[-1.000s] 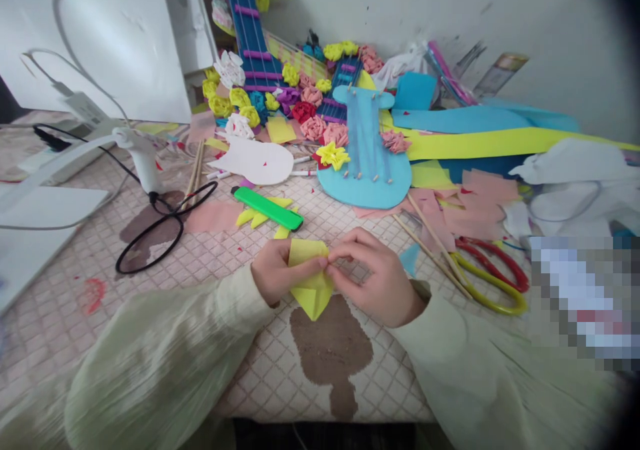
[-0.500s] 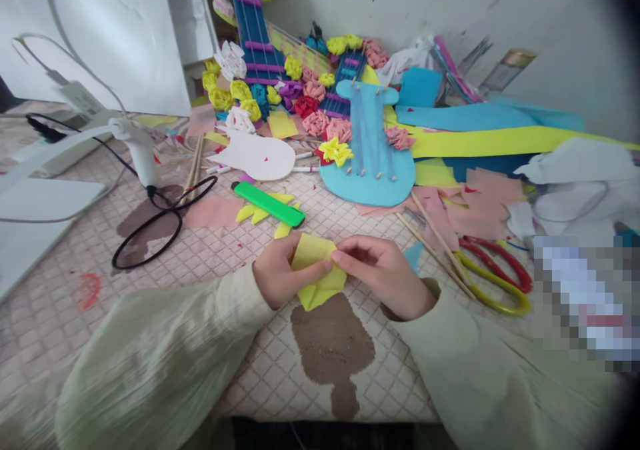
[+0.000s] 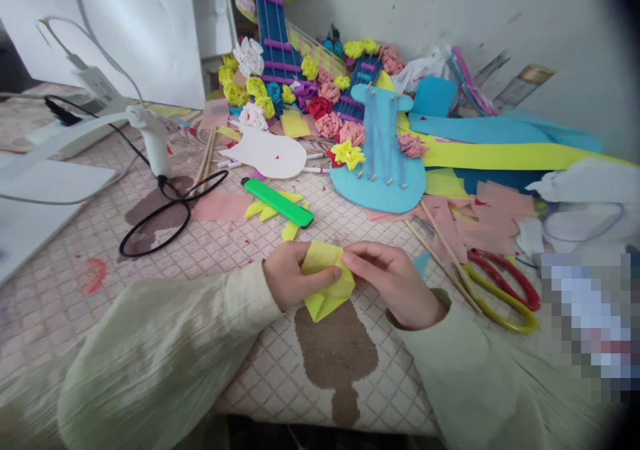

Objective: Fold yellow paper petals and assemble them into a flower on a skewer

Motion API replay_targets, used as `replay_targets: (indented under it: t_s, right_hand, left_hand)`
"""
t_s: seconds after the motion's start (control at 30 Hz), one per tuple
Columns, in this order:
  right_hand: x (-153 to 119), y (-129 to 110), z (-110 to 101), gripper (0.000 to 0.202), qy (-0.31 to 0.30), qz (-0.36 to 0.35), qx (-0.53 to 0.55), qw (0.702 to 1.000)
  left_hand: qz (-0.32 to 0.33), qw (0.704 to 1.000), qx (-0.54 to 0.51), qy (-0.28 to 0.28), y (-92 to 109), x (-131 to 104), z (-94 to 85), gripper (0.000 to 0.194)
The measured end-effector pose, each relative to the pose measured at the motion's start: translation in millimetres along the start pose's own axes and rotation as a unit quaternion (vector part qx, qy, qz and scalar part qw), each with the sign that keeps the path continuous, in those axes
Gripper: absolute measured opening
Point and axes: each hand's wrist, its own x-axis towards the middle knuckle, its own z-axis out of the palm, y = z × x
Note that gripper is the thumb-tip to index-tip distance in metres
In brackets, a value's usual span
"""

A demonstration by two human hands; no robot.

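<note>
1. Left hand (image 3: 289, 278): curled round the left side of a folded yellow paper (image 3: 327, 283), thumb pressed across its front, fingers behind
2. Right hand (image 3: 395, 283): pinching the same paper at its upper right edge, fingertips (image 3: 350, 260) meeting the left thumb; both hands closed on the sheet
3. Yellow paper: held just above the near edge of the desk (image 3: 210, 250), over a brown patch (image 3: 335, 350) in the quilted pink cover; lower corner points down, upper flap folded over
4. Both forearms in pale green crinkled sleeves (image 3: 165, 357), resting low toward the desk edge
5. Just beyond the hands: green utility knife (image 3: 278, 202) lying on yellow paper scraps (image 3: 263, 211); pink paper piece (image 3: 220, 205) to its left
6. Right of the right hand: thin wooden sticks (image 3: 445, 250) laid diagonally, then scissors (image 3: 505, 289) with red and yellow handles
7. Behind, centre: blue paper guitar body (image 3: 383, 170) with pegs, a yellow paper flower (image 3: 349, 153) at its left edge; a white guitar-shaped cutout (image 3: 270, 155) to the left
8. Further back: cluster of paper flowers (image 3: 280, 93) in yellow, pink, red, purple and white around a dark blue guitar neck (image 3: 273, 27) leaning on the wall
9. Left: white glue gun (image 3: 153, 140) standing upright, black cable (image 3: 160, 220) looped on the desk
10. Right: long yellow and blue paper strips (image 3: 500, 147), pink paper offcuts (image 3: 490, 213), white crumpled material (image 3: 590, 190); a pixelated block at lower right, content unreadable
</note>
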Motion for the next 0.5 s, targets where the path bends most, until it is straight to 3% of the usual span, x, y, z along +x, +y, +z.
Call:
replay_targets:
  t_s: [0.5]
  right_hand:
    - [0.4, 1.5, 0.2, 0.016, 0.029, -0.007, -0.032, 0.999]
  left_hand:
    - [0.002, 0.998, 0.065, 0.011, -1.1, 0.7, 0.0, 0.028]
